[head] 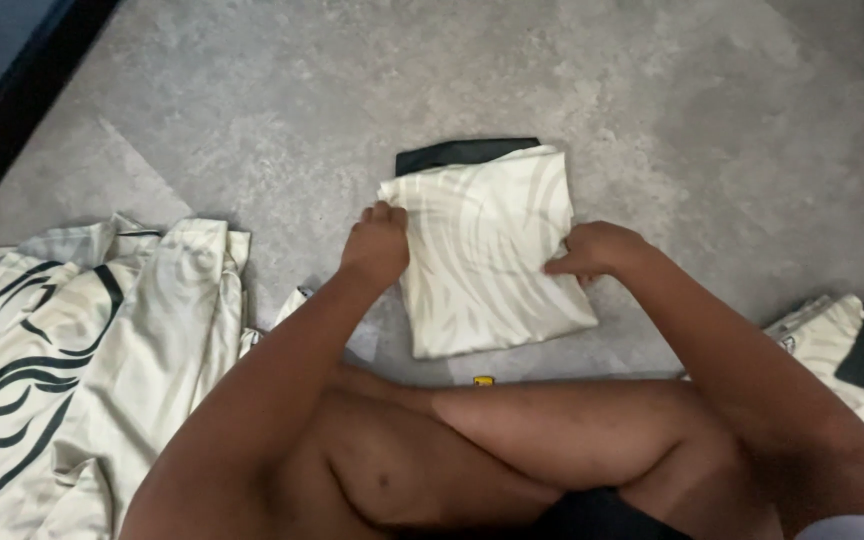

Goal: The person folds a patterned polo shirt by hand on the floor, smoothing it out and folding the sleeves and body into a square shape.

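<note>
A folded cream shirt with a faint swirl pattern lies on the grey floor in front of me, a black collar edge showing at its far side. My left hand is closed on the fold's left edge, gripping the cloth. On the right edge of the fold rests my right hand, fingers bent and pressing down on the fabric. My crossed bare legs fill the bottom of the view.
A loose heap of cream cloth with black stripes lies at the left. Another cream and black garment sits at the right edge. A small yellow object lies on the floor by my knee. A dark wall base runs along the upper left.
</note>
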